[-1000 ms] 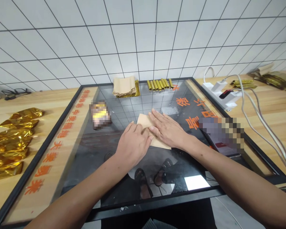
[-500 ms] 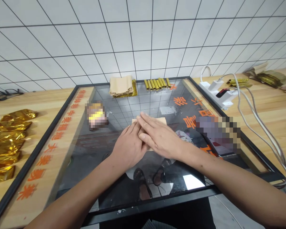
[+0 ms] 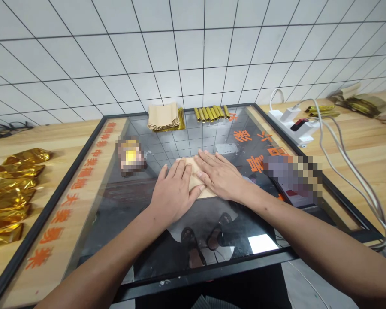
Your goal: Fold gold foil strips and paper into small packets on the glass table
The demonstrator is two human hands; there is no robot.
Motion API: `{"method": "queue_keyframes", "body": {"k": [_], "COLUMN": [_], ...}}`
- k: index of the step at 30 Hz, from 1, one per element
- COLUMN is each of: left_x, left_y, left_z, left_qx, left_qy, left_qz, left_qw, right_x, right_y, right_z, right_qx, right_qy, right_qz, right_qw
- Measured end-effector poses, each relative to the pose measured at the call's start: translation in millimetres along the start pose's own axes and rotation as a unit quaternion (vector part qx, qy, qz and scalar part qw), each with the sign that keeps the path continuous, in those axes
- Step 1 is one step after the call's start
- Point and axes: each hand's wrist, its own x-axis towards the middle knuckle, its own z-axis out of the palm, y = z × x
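A sheet of tan paper [image 3: 197, 177] lies flat on the glass panel, partly covered by both hands. My left hand [image 3: 175, 189] rests palm down over its left part, fingers stretched out and thumb pointing right. On its right part my right hand [image 3: 220, 176] also lies flat, fingers extended away from me. Bare paper shows between the two hands. Nothing is gripped in either hand.
The black-framed glass panel [image 3: 116, 214] bears a stack of tan papers [image 3: 163, 116], short gold rolls [image 3: 212, 113] and a blurred phone-like object [image 3: 289, 184]. Gold foil [image 3: 14, 193] lies left. A power strip [image 3: 292, 124] with cables stands right.
The hands, overlapped before, have moved apart sideways. My left hand shifted slightly left, my right hand slightly right, uncovering the middle of the paper.
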Motion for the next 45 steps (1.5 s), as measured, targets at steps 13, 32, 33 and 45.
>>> {"method": "queue_keyframes", "body": {"k": [13,32,33,45], "left_x": [3,4,4,4], "left_y": [-12,-8,-7,-7], "left_z": [0.6,-3.6,-4.1,-7.7], "left_qx": [0.035,0.018,0.009,-0.047], "left_qy": [0.006,0.004,0.001,-0.031], "left_qz": [-0.055,-0.017,0.008,0.044], "left_qw": [0.998,1.000,1.000,0.997], "right_x": [0,11,11,10], "right_y": [-14,11,12,31], "right_z": [-9,1,1,-2], "right_qx": [0.035,-0.043,-0.047,-0.077], "right_qy": [0.045,-0.016,-0.016,0.017], "right_qz": [-0.027,0.067,0.067,0.107], "right_qw": [0.998,0.997,0.996,0.991]}}
